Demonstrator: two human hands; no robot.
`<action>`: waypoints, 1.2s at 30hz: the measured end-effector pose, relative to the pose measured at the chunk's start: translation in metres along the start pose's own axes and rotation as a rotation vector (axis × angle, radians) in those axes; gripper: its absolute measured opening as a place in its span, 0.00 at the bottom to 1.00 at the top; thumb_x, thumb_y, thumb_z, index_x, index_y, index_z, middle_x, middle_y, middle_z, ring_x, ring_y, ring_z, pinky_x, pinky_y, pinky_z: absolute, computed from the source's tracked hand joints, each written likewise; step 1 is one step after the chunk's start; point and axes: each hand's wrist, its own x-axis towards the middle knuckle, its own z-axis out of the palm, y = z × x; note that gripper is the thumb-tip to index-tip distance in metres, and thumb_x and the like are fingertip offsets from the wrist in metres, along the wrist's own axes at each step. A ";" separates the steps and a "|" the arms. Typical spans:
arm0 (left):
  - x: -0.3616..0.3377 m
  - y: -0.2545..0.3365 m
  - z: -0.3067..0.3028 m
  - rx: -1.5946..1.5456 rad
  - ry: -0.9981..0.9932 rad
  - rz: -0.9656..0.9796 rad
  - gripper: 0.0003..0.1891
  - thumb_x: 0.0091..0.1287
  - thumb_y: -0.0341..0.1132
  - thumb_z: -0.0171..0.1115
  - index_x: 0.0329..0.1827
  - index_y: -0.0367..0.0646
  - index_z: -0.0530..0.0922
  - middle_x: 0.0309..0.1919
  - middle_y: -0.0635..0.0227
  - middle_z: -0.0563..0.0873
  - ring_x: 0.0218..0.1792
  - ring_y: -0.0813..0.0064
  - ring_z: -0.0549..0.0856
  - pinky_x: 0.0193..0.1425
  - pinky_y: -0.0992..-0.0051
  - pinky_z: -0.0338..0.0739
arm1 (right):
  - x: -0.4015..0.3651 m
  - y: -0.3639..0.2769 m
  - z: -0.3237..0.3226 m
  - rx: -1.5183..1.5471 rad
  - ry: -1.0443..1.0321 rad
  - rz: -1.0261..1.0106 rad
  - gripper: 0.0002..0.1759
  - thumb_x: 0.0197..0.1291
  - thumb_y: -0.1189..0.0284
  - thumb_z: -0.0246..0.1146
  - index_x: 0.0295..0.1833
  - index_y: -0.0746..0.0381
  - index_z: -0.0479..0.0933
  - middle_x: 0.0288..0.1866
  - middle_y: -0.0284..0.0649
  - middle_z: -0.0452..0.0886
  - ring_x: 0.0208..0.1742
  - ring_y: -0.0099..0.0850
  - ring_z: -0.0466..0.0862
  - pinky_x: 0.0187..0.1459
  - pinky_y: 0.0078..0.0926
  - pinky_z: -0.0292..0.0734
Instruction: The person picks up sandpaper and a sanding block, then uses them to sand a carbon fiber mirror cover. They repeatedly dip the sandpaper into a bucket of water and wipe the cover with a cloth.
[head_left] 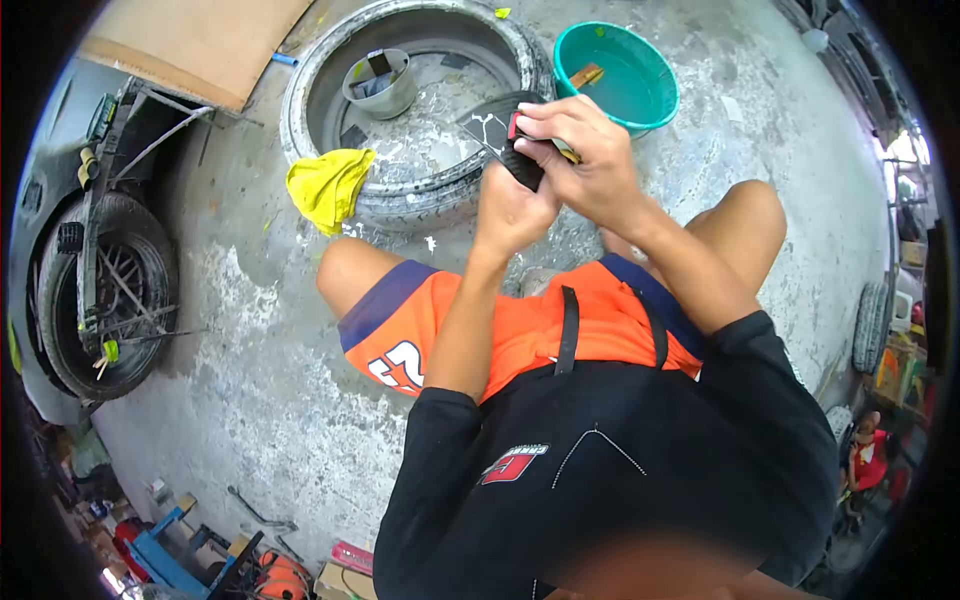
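My left hand [515, 212] is closed around the lower part of a black piece with white lines [488, 130], raised in front of my knees. What kind of thing it is, I cannot make out. Just above it, my right hand [588, 155] is closed with the thumb and fingers pinched at the upper part of the black piece. A small red edge [514, 125] and a bit of yellow show at those fingers, and the rest is hidden behind them. Beyond both hands lies a large tire [420, 205], flat on the floor.
Inside the tire stands a whitish bucket [397, 98] with dark items. A yellow cloth [328, 190] drapes over its rim. The teal basin [662, 110] holds water and a brownish piece. Left is a vehicle wheel [140, 265]; tools lie lower left. Another person [868, 460] is far right.
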 end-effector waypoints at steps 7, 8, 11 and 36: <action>-0.014 -0.022 -0.008 0.156 -0.046 -0.022 0.04 0.61 0.26 0.64 0.34 0.34 0.77 0.19 0.62 0.81 0.21 0.70 0.81 0.27 0.66 0.74 | -0.013 -0.012 0.003 0.045 -0.113 -0.102 0.13 0.50 0.85 0.67 0.42 0.64 0.86 0.39 0.43 0.88 0.40 0.41 0.86 0.46 0.35 0.82; -0.014 -0.020 0.000 -0.042 0.059 0.044 0.05 0.60 0.27 0.65 0.35 0.35 0.77 0.19 0.64 0.79 0.21 0.75 0.78 0.26 0.67 0.72 | -0.018 -0.018 0.003 0.033 -0.112 -0.133 0.17 0.47 0.87 0.66 0.44 0.63 0.85 0.40 0.43 0.88 0.40 0.41 0.86 0.45 0.37 0.82; -0.014 -0.021 -0.005 0.217 -0.049 -0.021 0.06 0.59 0.26 0.63 0.37 0.35 0.77 0.20 0.66 0.79 0.24 0.81 0.77 0.26 0.70 0.72 | 0.003 0.036 0.009 -0.041 -0.020 0.126 0.16 0.46 0.87 0.67 0.43 0.65 0.85 0.39 0.43 0.88 0.39 0.41 0.85 0.44 0.37 0.81; -0.015 0.037 -0.034 -0.061 0.183 -0.235 0.25 0.64 0.24 0.72 0.64 0.34 0.74 0.53 0.64 0.88 0.52 0.74 0.86 0.61 0.72 0.79 | -0.023 0.333 -0.070 -0.475 -0.843 0.523 0.23 0.54 0.65 0.75 0.56 0.61 0.84 0.48 0.53 0.87 0.51 0.53 0.86 0.55 0.45 0.82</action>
